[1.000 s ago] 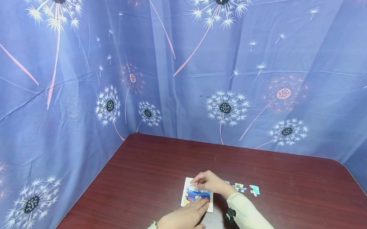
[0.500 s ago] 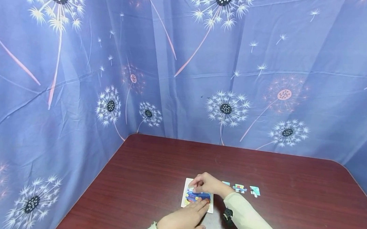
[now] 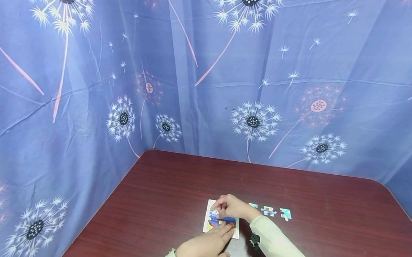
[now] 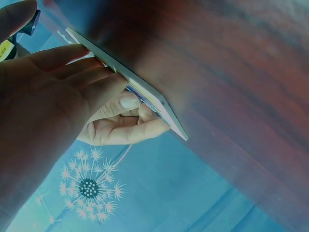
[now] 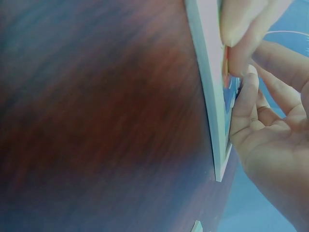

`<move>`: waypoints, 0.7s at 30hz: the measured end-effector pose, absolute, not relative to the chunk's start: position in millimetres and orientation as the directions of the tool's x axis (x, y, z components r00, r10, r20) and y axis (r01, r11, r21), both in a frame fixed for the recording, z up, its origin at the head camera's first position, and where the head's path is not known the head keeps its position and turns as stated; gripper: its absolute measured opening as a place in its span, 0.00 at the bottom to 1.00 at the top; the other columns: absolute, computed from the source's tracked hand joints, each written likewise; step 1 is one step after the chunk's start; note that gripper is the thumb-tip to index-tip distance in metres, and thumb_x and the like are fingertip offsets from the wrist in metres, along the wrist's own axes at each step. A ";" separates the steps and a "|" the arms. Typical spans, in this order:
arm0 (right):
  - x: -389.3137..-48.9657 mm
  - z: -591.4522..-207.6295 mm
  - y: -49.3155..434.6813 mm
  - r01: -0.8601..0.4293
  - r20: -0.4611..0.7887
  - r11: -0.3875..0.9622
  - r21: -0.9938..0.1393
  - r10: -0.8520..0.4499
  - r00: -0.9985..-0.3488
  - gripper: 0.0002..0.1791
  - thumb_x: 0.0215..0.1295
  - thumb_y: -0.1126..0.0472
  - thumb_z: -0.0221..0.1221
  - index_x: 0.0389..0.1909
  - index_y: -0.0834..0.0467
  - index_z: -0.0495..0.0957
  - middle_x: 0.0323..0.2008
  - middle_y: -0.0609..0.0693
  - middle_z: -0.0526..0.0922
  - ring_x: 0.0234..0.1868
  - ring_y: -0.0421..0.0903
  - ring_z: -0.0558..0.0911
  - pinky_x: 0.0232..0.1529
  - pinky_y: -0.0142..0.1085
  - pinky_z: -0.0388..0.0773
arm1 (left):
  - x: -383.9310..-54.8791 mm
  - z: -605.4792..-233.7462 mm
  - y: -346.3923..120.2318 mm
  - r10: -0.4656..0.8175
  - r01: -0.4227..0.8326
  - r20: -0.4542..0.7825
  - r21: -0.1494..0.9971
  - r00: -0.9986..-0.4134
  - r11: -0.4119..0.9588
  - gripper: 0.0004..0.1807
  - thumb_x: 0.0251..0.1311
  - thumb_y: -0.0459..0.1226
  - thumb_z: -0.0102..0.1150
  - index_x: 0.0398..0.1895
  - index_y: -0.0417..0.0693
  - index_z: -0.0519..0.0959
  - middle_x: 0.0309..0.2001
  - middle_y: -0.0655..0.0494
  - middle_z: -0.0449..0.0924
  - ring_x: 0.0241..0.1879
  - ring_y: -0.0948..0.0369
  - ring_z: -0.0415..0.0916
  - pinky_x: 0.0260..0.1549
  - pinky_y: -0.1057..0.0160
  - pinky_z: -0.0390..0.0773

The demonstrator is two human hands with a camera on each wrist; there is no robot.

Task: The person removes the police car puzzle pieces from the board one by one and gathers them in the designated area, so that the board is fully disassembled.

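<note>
A small square jigsaw puzzle in a white frame (image 3: 236,234) lies on the dark red table, its picture mostly blue with yellow. My left hand (image 3: 205,246) rests on its near right part with the fingers straight and pressing down. Over the upper left of the picture, my right hand (image 3: 234,206) bends with curled fingers, pinching a puzzle piece low against the board; the hand mostly hides that piece. In the left wrist view, the right thumb (image 4: 129,101) sits close to the picture's surface. The right wrist view shows both hands' fingertips near each other at the framed board (image 5: 211,101).
Three loose pieces lie in a row right of the board: a partly covered one (image 3: 253,205), a colourful middle piece (image 3: 268,211) and a light teal piece (image 3: 286,213). A black device (image 3: 255,240) is on the right wrist. Blue dandelion-print curtains (image 3: 207,105) border the table.
My right hand has shifted slightly left and nearer over the board, its fingers lower on the picture. My left hand has stayed in place, and the loose pieces have not moved.
</note>
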State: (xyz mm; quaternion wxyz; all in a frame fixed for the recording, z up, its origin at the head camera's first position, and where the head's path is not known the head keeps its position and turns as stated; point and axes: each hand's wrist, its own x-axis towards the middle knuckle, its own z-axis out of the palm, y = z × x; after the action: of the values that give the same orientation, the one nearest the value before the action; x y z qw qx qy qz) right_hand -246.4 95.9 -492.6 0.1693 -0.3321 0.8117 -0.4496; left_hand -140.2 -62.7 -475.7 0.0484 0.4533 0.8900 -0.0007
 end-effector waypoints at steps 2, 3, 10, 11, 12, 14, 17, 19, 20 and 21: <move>-245.7 -492.2 95.7 -0.379 0.014 0.383 -0.842 -0.687 -0.727 0.11 0.52 0.74 0.65 0.38 0.64 0.84 0.28 0.56 0.75 0.26 0.37 0.71 0.30 0.27 0.71 | -140.6 -475.7 -62.9 0.809 0.809 -0.087 0.044 -0.581 0.586 0.35 0.64 0.49 0.53 0.68 0.37 0.64 0.70 0.47 0.61 0.71 0.58 0.55 0.66 0.63 0.61; -245.2 -491.6 95.5 -0.372 0.009 0.386 -0.844 -0.684 -0.729 0.12 0.52 0.74 0.65 0.38 0.64 0.83 0.28 0.56 0.75 0.26 0.38 0.71 0.30 0.27 0.71 | -140.9 -475.7 -63.0 0.810 0.809 -0.089 0.050 -0.580 0.585 0.35 0.64 0.49 0.53 0.68 0.37 0.63 0.70 0.46 0.61 0.71 0.58 0.55 0.66 0.63 0.61; -243.1 -490.2 94.7 -0.326 -0.021 0.383 -0.865 -0.675 -0.738 0.13 0.53 0.75 0.65 0.40 0.62 0.82 0.29 0.57 0.76 0.25 0.40 0.70 0.30 0.29 0.71 | -141.7 -475.9 -64.6 0.813 0.809 -0.112 0.095 -0.571 0.581 0.36 0.65 0.48 0.53 0.70 0.36 0.61 0.72 0.45 0.58 0.72 0.57 0.53 0.67 0.62 0.59; -243.2 -490.2 94.7 -0.326 -0.019 0.382 -0.865 -0.674 -0.738 0.13 0.53 0.75 0.65 0.40 0.62 0.82 0.29 0.57 0.76 0.25 0.40 0.70 0.30 0.29 0.71 | -141.6 -475.7 -64.7 0.814 0.809 -0.113 0.099 -0.570 0.580 0.36 0.65 0.48 0.53 0.70 0.36 0.60 0.72 0.45 0.57 0.72 0.56 0.53 0.67 0.62 0.59; -243.2 -490.1 94.8 -0.326 -0.018 0.382 -0.865 -0.673 -0.739 0.13 0.53 0.75 0.65 0.40 0.62 0.82 0.30 0.57 0.76 0.26 0.40 0.71 0.30 0.28 0.71 | -141.7 -475.8 -64.7 0.815 0.810 -0.113 0.099 -0.568 0.578 0.36 0.65 0.48 0.53 0.70 0.36 0.60 0.72 0.44 0.57 0.72 0.56 0.52 0.67 0.62 0.59; -243.2 -489.6 94.8 -0.330 -0.012 0.377 -0.865 -0.674 -0.739 0.13 0.53 0.75 0.65 0.40 0.62 0.82 0.30 0.57 0.77 0.26 0.40 0.71 0.30 0.28 0.71 | -141.3 -475.5 -64.7 0.817 0.812 -0.112 0.096 -0.566 0.576 0.36 0.65 0.47 0.53 0.70 0.36 0.60 0.72 0.44 0.57 0.72 0.56 0.53 0.67 0.62 0.59; -243.0 -488.7 94.8 -0.336 -0.001 0.368 -0.867 -0.676 -0.737 0.13 0.53 0.75 0.65 0.40 0.63 0.82 0.31 0.56 0.78 0.27 0.40 0.72 0.30 0.28 0.72 | -140.8 -474.7 -64.8 0.815 0.810 -0.108 0.096 -0.569 0.579 0.36 0.65 0.47 0.54 0.70 0.36 0.60 0.72 0.44 0.57 0.72 0.54 0.54 0.67 0.61 0.60; -242.8 -488.4 94.8 -0.334 0.004 0.355 -0.873 -0.680 -0.733 0.12 0.54 0.76 0.63 0.40 0.64 0.82 0.30 0.56 0.79 0.27 0.40 0.72 0.30 0.28 0.71 | -140.7 -474.6 -65.0 0.813 0.808 -0.106 0.099 -0.573 0.581 0.36 0.65 0.47 0.54 0.70 0.36 0.60 0.71 0.44 0.58 0.71 0.52 0.54 0.66 0.61 0.60; -243.0 -488.8 94.9 -0.337 0.009 0.349 -0.874 -0.682 -0.731 0.12 0.54 0.76 0.63 0.40 0.64 0.82 0.30 0.57 0.79 0.27 0.40 0.72 0.29 0.27 0.71 | -140.5 -474.5 -65.1 0.812 0.806 -0.106 0.102 -0.574 0.583 0.36 0.65 0.47 0.54 0.70 0.36 0.60 0.71 0.43 0.58 0.71 0.51 0.55 0.66 0.61 0.60; -243.2 -489.4 95.0 -0.341 0.016 0.342 -0.876 -0.684 -0.729 0.11 0.55 0.76 0.62 0.39 0.64 0.82 0.30 0.57 0.80 0.27 0.40 0.73 0.30 0.27 0.72 | -140.4 -474.4 -65.1 0.811 0.804 -0.108 0.107 -0.575 0.585 0.36 0.65 0.47 0.53 0.70 0.36 0.60 0.71 0.43 0.58 0.71 0.51 0.55 0.66 0.60 0.60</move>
State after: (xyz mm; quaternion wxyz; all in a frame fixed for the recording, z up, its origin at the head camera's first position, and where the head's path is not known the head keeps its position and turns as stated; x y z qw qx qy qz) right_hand -243.2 95.0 -489.4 0.1805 -0.3208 0.7991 -0.4753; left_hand -140.4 -65.1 -474.4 0.0726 0.4551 0.8872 0.0230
